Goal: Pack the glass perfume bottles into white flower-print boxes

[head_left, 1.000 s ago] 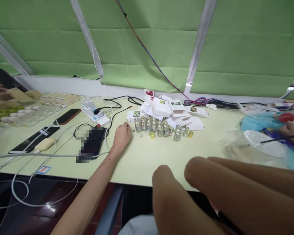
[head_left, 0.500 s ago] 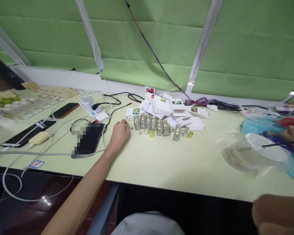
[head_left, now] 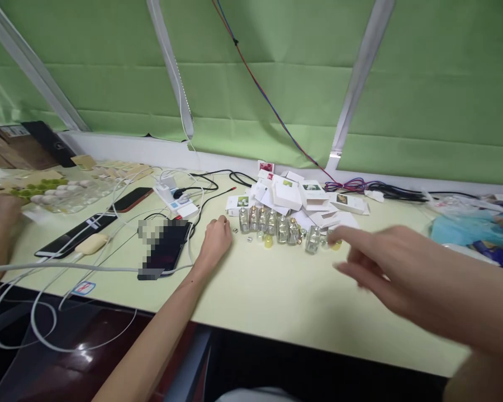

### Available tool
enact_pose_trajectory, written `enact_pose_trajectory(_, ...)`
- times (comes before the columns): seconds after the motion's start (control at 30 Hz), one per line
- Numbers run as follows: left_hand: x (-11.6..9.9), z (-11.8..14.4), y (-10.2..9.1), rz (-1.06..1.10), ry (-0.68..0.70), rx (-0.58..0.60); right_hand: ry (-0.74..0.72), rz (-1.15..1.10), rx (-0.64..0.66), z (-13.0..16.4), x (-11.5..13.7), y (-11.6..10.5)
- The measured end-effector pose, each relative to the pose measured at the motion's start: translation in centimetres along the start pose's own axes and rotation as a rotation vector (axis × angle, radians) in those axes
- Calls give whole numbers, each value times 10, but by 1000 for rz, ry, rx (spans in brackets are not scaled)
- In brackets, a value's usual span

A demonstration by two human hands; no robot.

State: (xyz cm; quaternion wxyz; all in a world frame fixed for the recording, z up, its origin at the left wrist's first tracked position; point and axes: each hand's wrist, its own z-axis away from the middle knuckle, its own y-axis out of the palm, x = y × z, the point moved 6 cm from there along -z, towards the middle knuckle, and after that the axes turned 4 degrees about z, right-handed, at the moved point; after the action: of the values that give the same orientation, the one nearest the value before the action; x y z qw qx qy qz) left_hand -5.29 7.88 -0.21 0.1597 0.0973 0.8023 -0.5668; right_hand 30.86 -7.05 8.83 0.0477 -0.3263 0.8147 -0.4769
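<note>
Green blinds hang behind the pale table (head_left: pixel 276 290). My left hand (head_left: pixel 216 240) rests on it, fingers curled loosely, holding nothing, just left of the bottles (head_left: pixel 276 226). My right hand (head_left: pixel 377 262) hovers blurred, fingers spread, near the row's right end. White boxes (head_left: pixel 302 195) are piled behind the bottles.

The right hand (head_left: pixel 373 262) is now stretched out over the surface (head_left: pixel 285 290), with its fingers spread open and blurry. Its fingertips are near the small glass bottles (head_left: pixel 276 226) and the yellow caps (head_left: pixel 268 242). Half a second ago only a bit of it showed in the bottom right corner. Another person's hand (head_left: pixel 0 209) now shows at the far left edge.
</note>
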Motion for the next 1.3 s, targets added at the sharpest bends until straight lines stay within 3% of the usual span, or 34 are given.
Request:
enact_pose_trajectory(0.03,0,-1,0,1,2,-1,0,52,108,-39,-4,9)
enact_pose_trajectory(0.07,0,-1,-1,2,3,-2,35,101,114,-73,-11,14)
enact_pose_trajectory(0.13,0,-1,-2,4,6,-2,196,160,6,-120,-31,26)
enact_pose_trajectory(0.2,0,-1,-3,9,4,1,373,185,-160,-133,-55,41)
enact_pose_trajectory(0.3,1,0,-3,25,3,12,557,200,-318,-112,-90,66)
enact_pose_trajectory(0.43,1,-1,0,62,20,45,712,199,-370,-74,-125,87)
enact_pose_trajectory(0.7,1,-5,1,151,51,79,836,234,-402,-45,-158,87)
enact_pose_trajectory(0.87,16,-28,-9,103,-29,9,878,268,-332,-28,-180,84)
enact_pose_trajectory(1.07,20,-67,-15,36,-100,-96,912,271,-201,-21,-197,101)
enact_pose_trajectory(1.17,18,-69,-9,43,-83,-148,933,270,-133,-22,-203,110)
enact_pose_trajectory(1.3,23,-65,8,48,-75,-96,916,278,-30,-23,-205,117)
